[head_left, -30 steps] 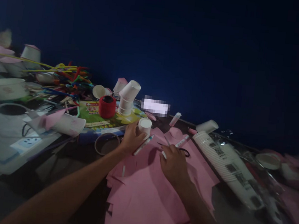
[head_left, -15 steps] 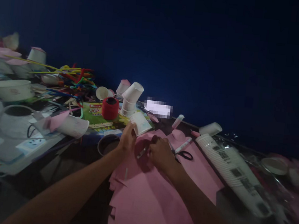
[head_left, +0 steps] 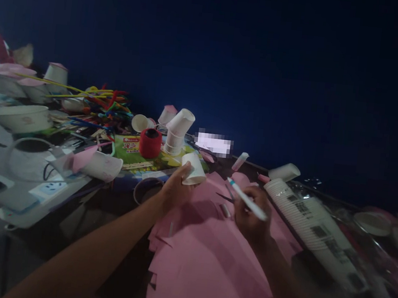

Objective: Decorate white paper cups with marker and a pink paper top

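My left hand [head_left: 178,184] is wrapped round a white paper cup [head_left: 194,171], which is tilted over the pink paper. In my closed right hand [head_left: 254,214] is a white pen [head_left: 248,200] with a blue-green band near its far end, slanting across the fingers. Beneath both hands lie overlapping sheets of pink paper [head_left: 204,263]. Scissors [head_left: 226,195] rest on them beside the right hand, which covers their handles. A small whitish piece [head_left: 226,211] lies just left of that hand; its kind is unclear.
Behind the left hand stand a red spool [head_left: 150,144] and stacked paper cups [head_left: 177,130]. A long sleeve of cups [head_left: 313,232] lies at right. Left are pipe cleaners [head_left: 107,101], a white bowl [head_left: 19,118] and a power strip [head_left: 40,201]. A pink-and-white tube [head_left: 240,162] lies at the back.
My right hand has moved right, away from the cup, and now holds the white pen that lay on the paper by the scissors. The left hand still holds the cup, now turned slightly.
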`<state>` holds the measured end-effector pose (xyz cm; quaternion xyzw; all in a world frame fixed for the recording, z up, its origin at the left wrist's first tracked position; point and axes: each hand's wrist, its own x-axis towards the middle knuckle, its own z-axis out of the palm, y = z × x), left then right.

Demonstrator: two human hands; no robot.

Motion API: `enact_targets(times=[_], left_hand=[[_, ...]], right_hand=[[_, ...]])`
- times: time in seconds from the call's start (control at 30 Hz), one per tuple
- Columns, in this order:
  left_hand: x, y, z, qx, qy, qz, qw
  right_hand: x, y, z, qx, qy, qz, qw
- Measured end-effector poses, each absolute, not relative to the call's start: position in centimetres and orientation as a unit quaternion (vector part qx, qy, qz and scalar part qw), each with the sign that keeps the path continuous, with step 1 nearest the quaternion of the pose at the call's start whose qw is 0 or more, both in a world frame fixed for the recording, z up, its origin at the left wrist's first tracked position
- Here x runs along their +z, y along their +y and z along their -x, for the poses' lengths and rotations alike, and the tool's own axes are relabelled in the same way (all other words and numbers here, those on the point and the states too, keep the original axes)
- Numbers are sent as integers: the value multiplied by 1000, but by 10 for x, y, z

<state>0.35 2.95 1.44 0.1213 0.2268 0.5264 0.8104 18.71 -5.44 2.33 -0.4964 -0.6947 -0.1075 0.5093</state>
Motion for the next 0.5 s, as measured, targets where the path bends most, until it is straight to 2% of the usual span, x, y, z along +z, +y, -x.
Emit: enact_targets(times=[0.07, 0.17, 0.3, 0.5], left_hand=[[11, 28, -4, 525, 224, -177, 802], [6, 28, -3, 511, 245, -233, 790], [3, 28, -1, 477, 264, -261, 797], [6, 25, -5, 448, 269, -304, 796]], right_hand=[[30, -60, -185, -3, -580, 514, 632], [34, -60, -172, 183, -492, 469, 710], [21, -56, -155, 316, -432, 436, 723], [0, -57, -146, 339, -438, 429, 714]])
